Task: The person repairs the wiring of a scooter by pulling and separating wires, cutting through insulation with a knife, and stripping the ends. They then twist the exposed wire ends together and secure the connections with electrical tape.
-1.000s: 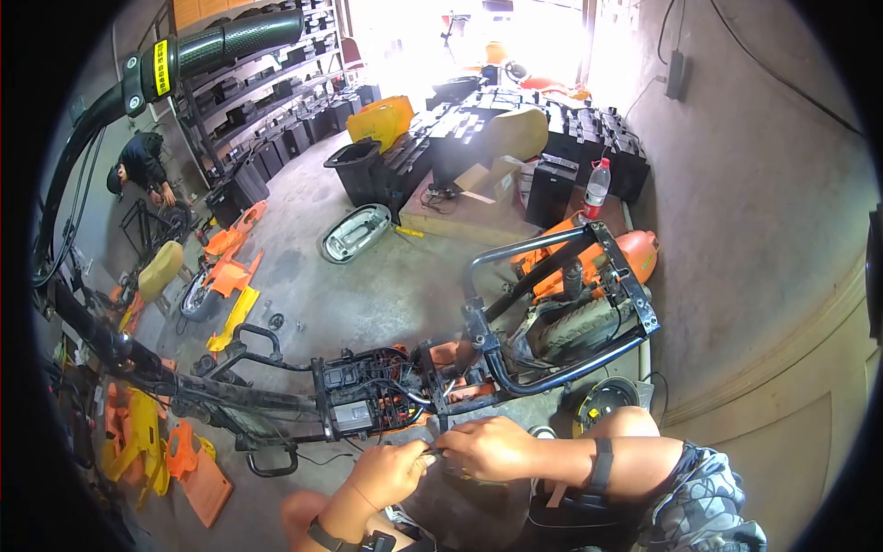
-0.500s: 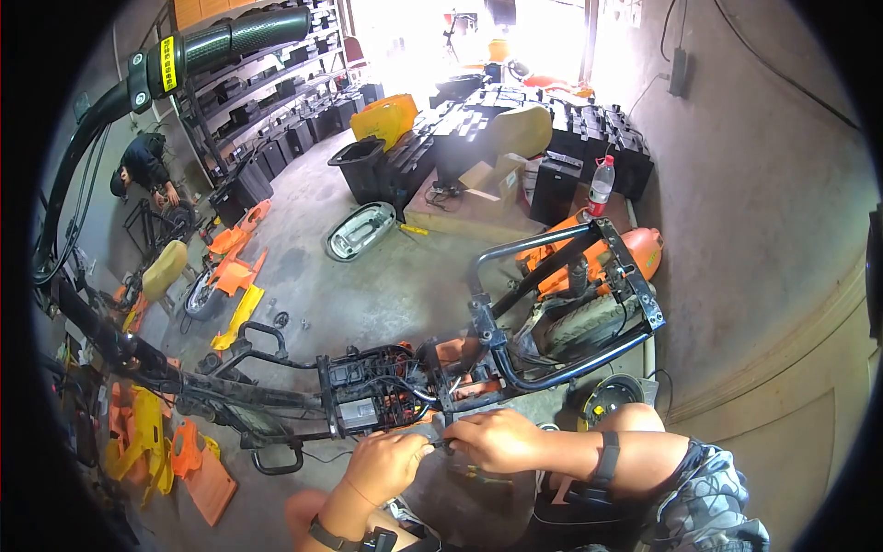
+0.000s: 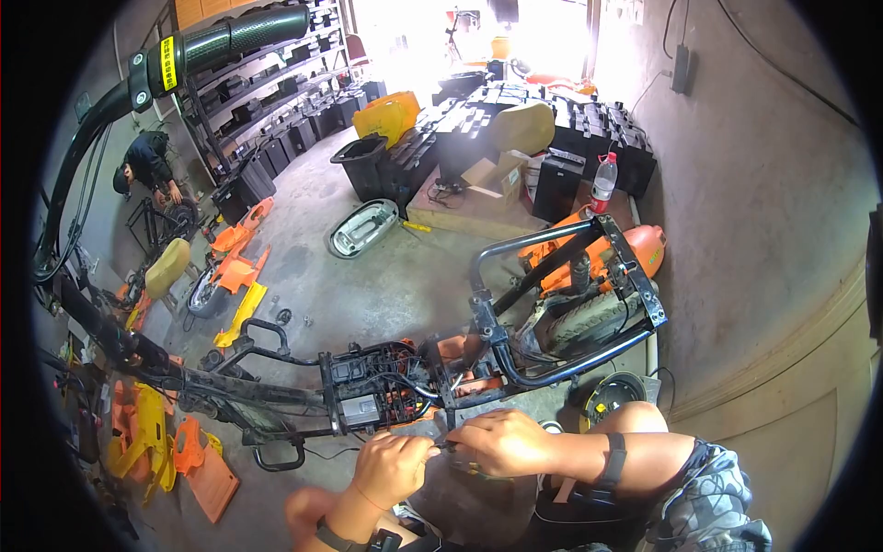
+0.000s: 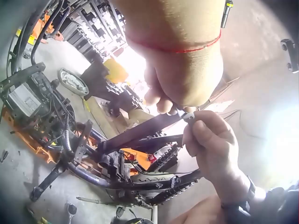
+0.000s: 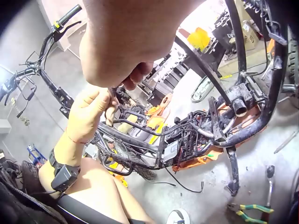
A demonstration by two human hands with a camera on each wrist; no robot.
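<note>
Both hands meet in front of the black scooter frame (image 3: 368,391). The left hand (image 3: 391,471) and the right hand (image 3: 501,443) pinch a small dark piece (image 3: 443,447) between them. In the left wrist view, the right hand (image 4: 212,144) has thumb and finger on a small piece (image 4: 188,116) with a pale part, and the left hand (image 4: 187,74) pinches its other side. The right wrist view shows the left hand (image 5: 88,109) gripping the piece's dark end (image 5: 112,92), beside the curled fingers of the right. What the piece is cannot be told.
Pliers (image 5: 252,213) and a ratchet (image 5: 271,184) lie on the floor. A handlebar grip (image 3: 244,37) rises at upper left. Orange and yellow panels (image 3: 207,478) lie at left. A bottle (image 3: 603,179) stands beyond the frame; another person (image 3: 147,164) bends over at far left.
The head view has shifted slightly. Both hands stay together at the small piece, with only slight movement of the fingers.
</note>
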